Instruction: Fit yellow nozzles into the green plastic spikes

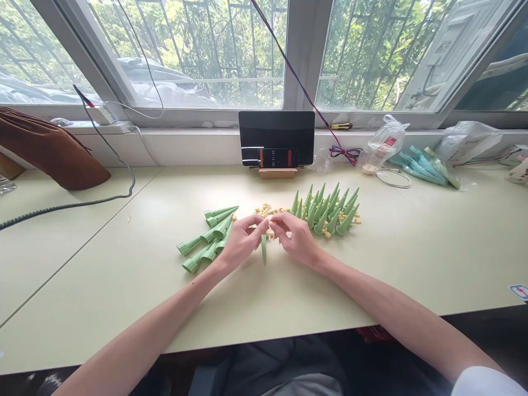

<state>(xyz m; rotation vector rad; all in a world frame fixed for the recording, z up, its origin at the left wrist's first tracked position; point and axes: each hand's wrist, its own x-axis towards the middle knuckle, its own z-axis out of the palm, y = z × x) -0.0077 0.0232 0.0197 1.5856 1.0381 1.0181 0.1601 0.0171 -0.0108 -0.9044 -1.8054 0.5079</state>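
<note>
- Pinches a green spike (264, 253) in the left hand (244, 239), centre of the frame, tip pointing down, upper end hidden by the fingers.
- Holds the right hand (296, 236) just beside it, thumb and forefinger close together; cannot tell any piece between them.
- Behind the fingertips: a scatter of small yellow pieces (266, 209), partly covered, crowding that side.
- Close to the left hand, left of centre: a loose heap of green cones (220, 231), wide hollow ends toward the lower left.
- Near the right knuckles, right of centre: a dense stand of green spikes with yellow pieces (319, 212), mostly points up, limiting sideways room.
- More room toward the bottom of the frame, down to the front edge, crossed by both forearms; broad open stretches of tabletop (412, 242) farther left and right.
- Upper centre, near the back edge: phone (279, 158) before a dark tablet (276, 129), above a small brown stand (278, 174).
- Along the back, upper right: plastic bag (383, 146) and blue packets (423, 165); upper left: brown pouch (53, 148), black cable (74, 203).
</note>
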